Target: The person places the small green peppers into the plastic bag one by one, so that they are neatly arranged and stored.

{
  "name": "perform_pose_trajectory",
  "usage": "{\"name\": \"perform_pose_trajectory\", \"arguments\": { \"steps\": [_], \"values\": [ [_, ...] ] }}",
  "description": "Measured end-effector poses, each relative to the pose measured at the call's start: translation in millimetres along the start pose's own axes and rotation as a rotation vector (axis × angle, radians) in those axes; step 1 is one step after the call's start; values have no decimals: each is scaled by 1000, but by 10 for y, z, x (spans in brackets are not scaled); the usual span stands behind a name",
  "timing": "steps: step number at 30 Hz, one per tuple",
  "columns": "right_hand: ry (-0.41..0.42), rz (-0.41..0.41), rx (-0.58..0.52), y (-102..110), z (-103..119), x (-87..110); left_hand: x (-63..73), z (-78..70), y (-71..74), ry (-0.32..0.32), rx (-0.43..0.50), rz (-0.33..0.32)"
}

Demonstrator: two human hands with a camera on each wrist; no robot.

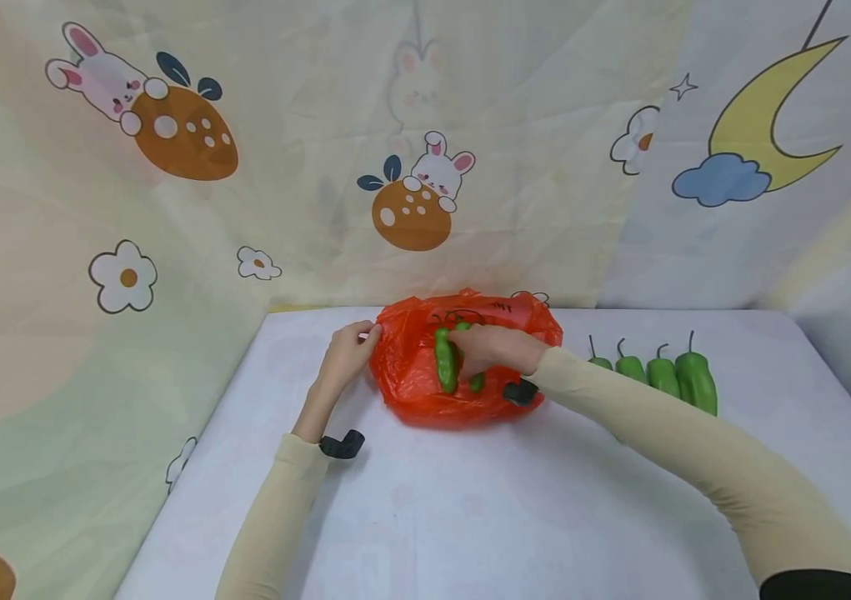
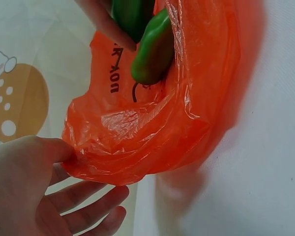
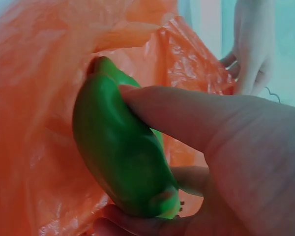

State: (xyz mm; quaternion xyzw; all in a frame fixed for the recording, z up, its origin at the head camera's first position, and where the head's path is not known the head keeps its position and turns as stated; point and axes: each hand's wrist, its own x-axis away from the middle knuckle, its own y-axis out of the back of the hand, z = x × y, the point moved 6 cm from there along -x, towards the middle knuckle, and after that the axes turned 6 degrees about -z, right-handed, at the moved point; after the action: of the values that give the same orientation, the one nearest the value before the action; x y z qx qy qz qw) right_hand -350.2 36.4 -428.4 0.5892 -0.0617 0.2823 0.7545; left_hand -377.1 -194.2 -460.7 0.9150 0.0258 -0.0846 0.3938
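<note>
Peppers (image 1: 697,383), four visible, lie right on the desk (image 1: 433,508); two more peppers (image 1: 445,362) sit in one far bag (image 1: 425,410). Left grip (image 1: 345,356) pinches its rim; right grip (image 1: 498,348) clasps one.

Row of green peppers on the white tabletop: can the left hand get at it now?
Probably not: the left hand pinches the red plastic bag, which, with the beige-sleeved right arm, lies between it and the row of peppers.
</note>
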Motion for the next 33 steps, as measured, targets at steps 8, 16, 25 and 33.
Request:
{"name": "perform_pose_trajectory", "arguments": {
  "steps": [8, 16, 25, 33],
  "values": [
    [-46, -16, -96, -58, -66, -127, -10, -34, -2, -13, 3, -2],
    [-22, -56, -95, -83, -127, -179, -24, -46, -14, -17, -4, -3],
    [-71, -46, -99, -129, -145, -207, -33, -36, -20, -38, -8, -15],
    [-78, -92, -69, -143, -143, -192, -23, -58, -32, -23, 0, -6]
  ]
}}
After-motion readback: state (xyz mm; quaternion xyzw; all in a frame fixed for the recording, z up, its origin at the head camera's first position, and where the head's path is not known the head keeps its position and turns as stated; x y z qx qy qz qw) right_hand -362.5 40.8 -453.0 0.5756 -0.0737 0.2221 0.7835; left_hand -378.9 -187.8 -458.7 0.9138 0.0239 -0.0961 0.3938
